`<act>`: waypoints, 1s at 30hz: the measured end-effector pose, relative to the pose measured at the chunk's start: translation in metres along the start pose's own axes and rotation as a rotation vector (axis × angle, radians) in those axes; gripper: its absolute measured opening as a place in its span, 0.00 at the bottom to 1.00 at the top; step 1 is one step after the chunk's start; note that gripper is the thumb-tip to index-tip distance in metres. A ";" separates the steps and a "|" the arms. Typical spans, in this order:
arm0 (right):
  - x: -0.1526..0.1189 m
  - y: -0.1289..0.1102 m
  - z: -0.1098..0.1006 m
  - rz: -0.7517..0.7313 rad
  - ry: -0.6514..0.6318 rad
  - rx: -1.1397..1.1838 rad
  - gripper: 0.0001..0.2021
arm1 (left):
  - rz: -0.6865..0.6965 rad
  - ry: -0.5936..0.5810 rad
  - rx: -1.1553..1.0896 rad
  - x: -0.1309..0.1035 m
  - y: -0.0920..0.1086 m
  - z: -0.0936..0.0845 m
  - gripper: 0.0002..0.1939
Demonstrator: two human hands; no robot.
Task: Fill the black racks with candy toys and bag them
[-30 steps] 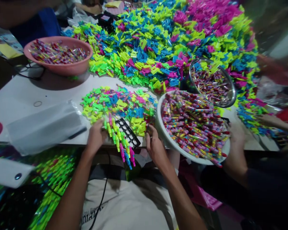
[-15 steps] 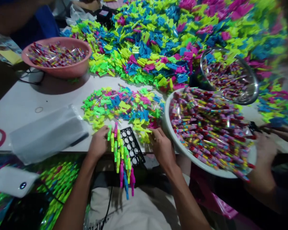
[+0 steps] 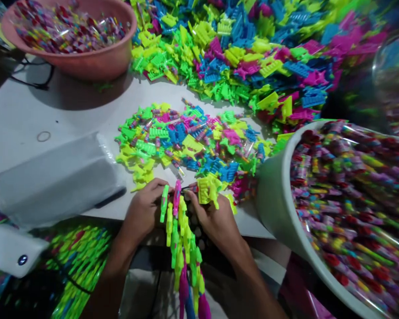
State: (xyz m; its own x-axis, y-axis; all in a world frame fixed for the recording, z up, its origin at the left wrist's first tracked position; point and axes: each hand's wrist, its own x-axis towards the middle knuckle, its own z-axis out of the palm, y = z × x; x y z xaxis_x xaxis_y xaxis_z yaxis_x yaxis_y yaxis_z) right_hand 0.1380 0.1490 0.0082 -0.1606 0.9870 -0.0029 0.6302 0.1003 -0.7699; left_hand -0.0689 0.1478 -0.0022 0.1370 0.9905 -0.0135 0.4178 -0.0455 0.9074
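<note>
— What's in the hands just now?

— A row of toy pieces (image 3: pixel 182 248), green, yellow and pink, standing in a black rack that is mostly hidden under them. It hangs over the near edge of the white table (image 3: pixel 23 119), right in front of the person. The left hand (image 3: pixel 144 212) is curled against the row's top left end, fingers closed on a green piece. The right hand (image 3: pixel 216 221) is closed too, pinching a yellow toy piece (image 3: pixel 208 190) at the row's top right.

— Different from half a second back?

— Yes. The hands were apart then, with the rack's open holes showing between them. Now they have come together at the top of the row and the holes are covered. The view has also dropped closer, so the metal bowl has slipped out to a blur on the right.

— And room around it?

— Tight. The small heap of loose pieces (image 3: pixel 189 141) lies just beyond the fingers. The white basin of wrapped candy (image 3: pixel 272 190) crowds the right hand's side, its wall just beside the heap. On the left a clear plastic bag (image 3: pixel 56 177) lies near the table edge, with bare tabletop between it and the heap. Farther back sit the pink basin (image 3: pixel 96 62) and the big mound of pieces (image 3: pixel 252 57).
</note>
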 end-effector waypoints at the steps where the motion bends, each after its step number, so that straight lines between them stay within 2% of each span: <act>1: 0.001 0.000 0.000 -0.016 -0.013 -0.025 0.13 | -0.006 -0.001 -0.004 0.000 0.000 0.000 0.06; 5: 0.002 0.000 -0.001 -0.054 -0.074 -0.063 0.14 | -0.001 -0.016 -0.007 -0.001 -0.001 0.001 0.06; 9: -0.002 -0.002 0.004 -0.088 -0.032 -0.126 0.11 | 0.004 -0.019 -0.013 -0.002 -0.002 0.002 0.06; 12: -0.005 -0.008 0.005 -0.172 -0.096 -0.195 0.10 | 0.009 -0.032 -0.022 -0.002 -0.006 0.003 0.06; 16: -0.002 -0.017 -0.009 -0.153 -0.226 -0.256 0.14 | 0.013 -0.038 -0.038 -0.004 -0.009 0.003 0.06; 18: 0.006 -0.021 -0.019 -0.153 -0.230 -0.236 0.14 | 0.003 -0.045 -0.041 -0.005 -0.010 0.003 0.07; 22: 0.036 -0.029 -0.030 -0.168 -0.080 -0.239 0.13 | 0.001 -0.064 -0.030 -0.006 -0.012 0.002 0.10; 27: 0.079 -0.033 -0.012 -0.115 -0.165 -0.452 0.13 | 0.026 -0.067 -0.033 -0.006 -0.013 0.001 0.13; 30: 0.090 -0.034 -0.006 -0.110 -0.218 -0.535 0.13 | 0.016 -0.079 -0.032 -0.006 -0.012 -0.001 0.15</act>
State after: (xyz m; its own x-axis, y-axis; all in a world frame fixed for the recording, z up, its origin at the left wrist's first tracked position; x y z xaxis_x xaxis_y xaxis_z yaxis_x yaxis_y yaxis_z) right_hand 0.1070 0.2350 0.0377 -0.3634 0.9244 -0.1158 0.8877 0.3059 -0.3442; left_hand -0.0753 0.1421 -0.0128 0.2144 0.9763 -0.0307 0.3864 -0.0559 0.9206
